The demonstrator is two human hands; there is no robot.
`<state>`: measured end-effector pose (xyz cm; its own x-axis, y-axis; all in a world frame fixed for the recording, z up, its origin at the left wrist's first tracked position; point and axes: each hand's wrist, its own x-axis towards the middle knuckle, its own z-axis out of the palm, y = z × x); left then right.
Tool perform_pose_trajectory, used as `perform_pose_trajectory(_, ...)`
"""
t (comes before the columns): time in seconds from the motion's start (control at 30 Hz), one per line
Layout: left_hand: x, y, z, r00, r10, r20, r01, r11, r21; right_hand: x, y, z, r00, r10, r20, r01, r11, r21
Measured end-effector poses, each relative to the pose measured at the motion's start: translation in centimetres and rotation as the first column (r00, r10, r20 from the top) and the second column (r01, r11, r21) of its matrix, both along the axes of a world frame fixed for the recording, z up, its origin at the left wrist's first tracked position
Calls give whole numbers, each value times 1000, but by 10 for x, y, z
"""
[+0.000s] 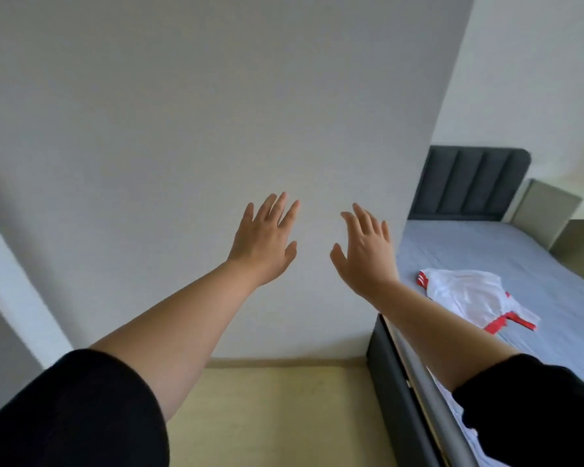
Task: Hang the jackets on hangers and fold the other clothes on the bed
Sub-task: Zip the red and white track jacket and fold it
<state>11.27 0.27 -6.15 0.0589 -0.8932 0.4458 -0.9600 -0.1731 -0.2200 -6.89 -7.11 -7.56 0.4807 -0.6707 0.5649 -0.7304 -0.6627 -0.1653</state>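
Note:
Both my arms reach forward toward a plain wall. My left hand (265,239) has its fingers spread and straight and holds nothing. My right hand (364,251) is likewise spread and empty, just to its right. On the bed (506,251), covered with a blue-grey sheet, lies a white garment with red trim (472,296), crumpled, to the right of my right forearm. Another bit of white cloth (461,421) shows at the bed's near edge, mostly hidden by my right sleeve. No hangers or jackets are in view.
A grey-white wall (216,112) fills the view ahead. The bed has a dark padded headboard (469,183) and a dark frame with a metal rail (418,379) along its near side. Beige cushions (547,210) stand beyond the bed. Pale yellow floor (277,412) lies below.

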Motion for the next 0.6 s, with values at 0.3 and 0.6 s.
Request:
perform_pose_trajectory(0.3,-113,-171,-43,972,-235,31,232,969,82,-125,-133,-50,964,-263,-34,266,953,143)
perform_pose_trajectory(0.6,-172,-374,-102,932,-340,-127,359,915,183,-187,-305,-97,881,-460,-107,473,855,213)
